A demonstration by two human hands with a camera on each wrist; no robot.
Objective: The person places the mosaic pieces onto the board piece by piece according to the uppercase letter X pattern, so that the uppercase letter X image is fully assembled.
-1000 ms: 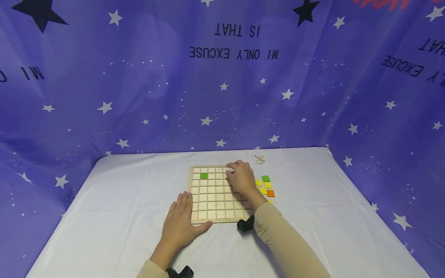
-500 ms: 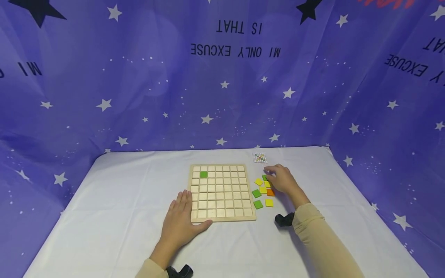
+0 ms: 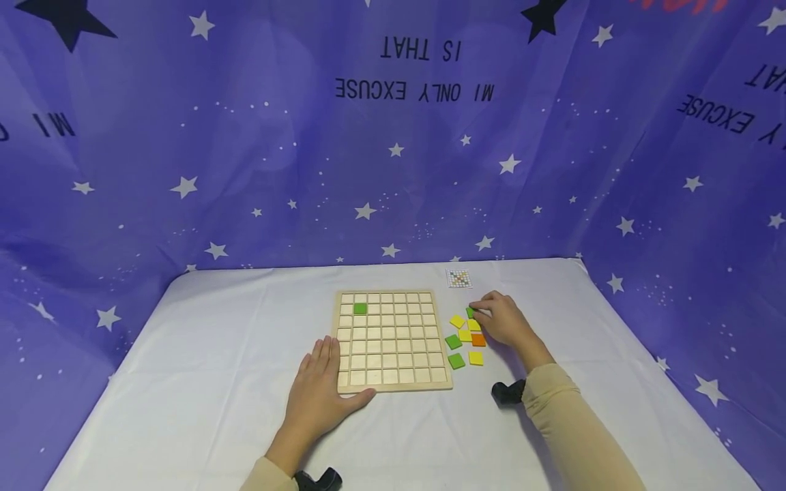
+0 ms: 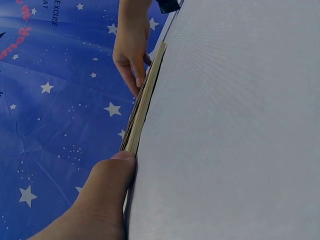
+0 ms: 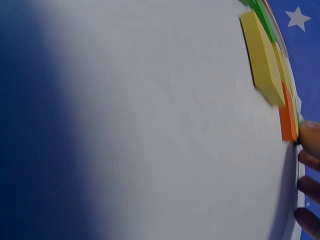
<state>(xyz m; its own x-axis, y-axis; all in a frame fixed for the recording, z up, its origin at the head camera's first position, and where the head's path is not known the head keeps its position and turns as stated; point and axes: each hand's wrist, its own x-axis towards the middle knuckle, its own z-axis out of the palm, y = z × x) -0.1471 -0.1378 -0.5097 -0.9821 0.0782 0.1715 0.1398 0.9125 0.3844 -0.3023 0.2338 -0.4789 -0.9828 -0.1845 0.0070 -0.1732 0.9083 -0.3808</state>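
A wooden grid board [image 3: 391, 389] lies flat on the table, with a green tile [image 3: 360, 309] in a cell near its far left corner. My left hand [image 3: 317, 389] rests at the board's near left corner, fingers straight along the left side and thumb on the front edge. In the left wrist view the thumb [image 4: 107, 185] touches the board's edge [image 4: 149, 95]. To the right of the board, my right hand [image 3: 505, 320] pinches another green tile [image 3: 471, 312], partly covered by its fingers. Its fingertips [image 5: 311, 137] show at the right wrist view's edge.
Loose yellow tiles [image 3: 475, 358], green tiles [image 3: 456, 361] and an orange tile [image 3: 478, 339] lie between the board and my right hand. A small card [image 3: 458, 278] with a coloured grid pattern lies beyond them. A starry purple cloth [image 3: 393, 170] hangs behind the white table [image 3: 184, 382].
My right hand has left the board's far right corner and moved right to the loose tiles, where it now grips a green one. The left hand stays in place.
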